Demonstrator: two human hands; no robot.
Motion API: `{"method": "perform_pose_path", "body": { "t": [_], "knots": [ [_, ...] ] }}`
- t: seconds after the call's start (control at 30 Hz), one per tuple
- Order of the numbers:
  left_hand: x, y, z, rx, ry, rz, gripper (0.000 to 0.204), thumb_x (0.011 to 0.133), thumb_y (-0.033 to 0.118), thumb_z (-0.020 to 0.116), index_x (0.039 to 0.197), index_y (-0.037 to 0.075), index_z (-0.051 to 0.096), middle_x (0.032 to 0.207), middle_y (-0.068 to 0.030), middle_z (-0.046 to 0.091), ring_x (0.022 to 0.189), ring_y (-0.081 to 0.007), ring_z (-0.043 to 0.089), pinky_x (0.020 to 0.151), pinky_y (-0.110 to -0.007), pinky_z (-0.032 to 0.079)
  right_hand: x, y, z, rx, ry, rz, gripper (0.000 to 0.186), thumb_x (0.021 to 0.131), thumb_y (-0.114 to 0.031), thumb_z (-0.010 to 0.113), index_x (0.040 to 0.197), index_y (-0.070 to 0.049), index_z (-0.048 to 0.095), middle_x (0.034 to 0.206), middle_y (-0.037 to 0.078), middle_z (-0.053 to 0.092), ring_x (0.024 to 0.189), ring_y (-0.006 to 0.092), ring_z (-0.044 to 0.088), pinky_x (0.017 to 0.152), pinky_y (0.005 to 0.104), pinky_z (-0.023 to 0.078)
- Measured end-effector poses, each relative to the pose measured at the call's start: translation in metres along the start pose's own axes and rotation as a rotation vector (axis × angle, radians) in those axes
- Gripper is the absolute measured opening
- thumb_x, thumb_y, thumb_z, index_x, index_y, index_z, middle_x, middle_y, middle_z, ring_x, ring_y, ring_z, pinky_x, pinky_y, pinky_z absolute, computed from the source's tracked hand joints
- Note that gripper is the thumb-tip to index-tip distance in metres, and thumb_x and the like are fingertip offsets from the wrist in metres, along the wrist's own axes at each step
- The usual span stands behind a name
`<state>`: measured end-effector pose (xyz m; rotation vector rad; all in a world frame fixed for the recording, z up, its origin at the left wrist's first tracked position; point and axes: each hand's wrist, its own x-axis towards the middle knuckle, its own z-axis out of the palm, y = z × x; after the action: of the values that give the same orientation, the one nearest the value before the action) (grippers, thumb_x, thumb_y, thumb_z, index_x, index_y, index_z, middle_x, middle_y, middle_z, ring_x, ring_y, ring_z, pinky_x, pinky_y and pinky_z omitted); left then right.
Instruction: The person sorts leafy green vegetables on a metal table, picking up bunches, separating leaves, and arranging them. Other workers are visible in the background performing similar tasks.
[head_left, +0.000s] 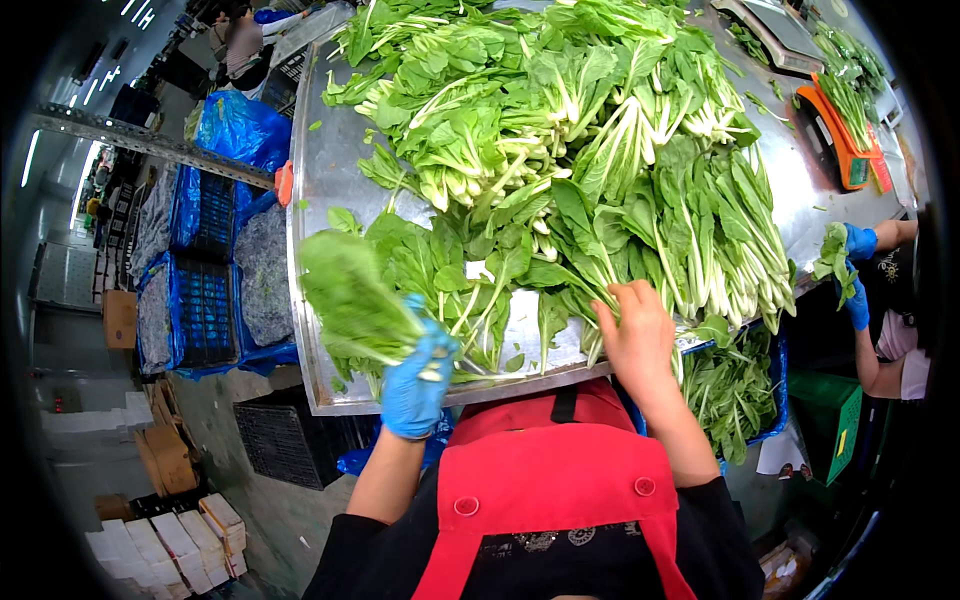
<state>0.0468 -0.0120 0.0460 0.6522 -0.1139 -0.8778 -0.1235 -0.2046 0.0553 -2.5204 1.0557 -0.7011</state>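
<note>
My left hand, in a blue glove, is closed around the stems of a bunch of leafy greens. Motion smears that bunch, which is lifted over the near left corner of the metal table. Bare and ungloved, my right hand rests at the near edge of the pile. Its fingers are bent onto the leafy greens there, partly hiding what they pinch. The large pile of leafy greens, with pale stems, spreads across the table. A small white piece lies among the leaves.
Below the table's right edge stands a blue-lined crate of greens, beside a green crate. An orange scale sits at right, near a co-worker's blue-gloved hands. Blue-lined crates and a black crate stand left.
</note>
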Motion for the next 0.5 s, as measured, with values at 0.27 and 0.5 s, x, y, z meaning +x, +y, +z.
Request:
{"method": "perform_pose_path", "body": {
  "t": [0.27,0.5],
  "knots": [
    [0.046,-0.071,-0.034,0.294,0.278,-0.043,0.024,0.083,0.002,0.054,0.107,0.001,0.05,0.097,-0.0098,0.056,0.089,-0.023,0.057,0.091,-0.039,0.044,-0.002,0.014,-0.025,0.166,-0.117,0.264,0.018,0.072,-0.015,0.063,0.079,-0.001,0.054,0.077,0.013,0.058,0.072,0.0305,0.057,0.06,0.0367,0.045],
    [0.031,-0.034,-0.024,0.214,0.347,-0.073,0.024,0.086,0.006,0.052,0.109,-0.001,0.051,0.098,-0.0114,0.058,0.091,-0.0211,0.056,0.084,-0.038,0.046,-0.007,0.008,-0.02,1.258,0.142,0.388,0.011,0.088,-0.008,0.048,0.097,-0.001,0.048,0.086,0.008,0.056,0.059,0.0093,0.055,0.048,0.0196,0.043]
  ]
}}
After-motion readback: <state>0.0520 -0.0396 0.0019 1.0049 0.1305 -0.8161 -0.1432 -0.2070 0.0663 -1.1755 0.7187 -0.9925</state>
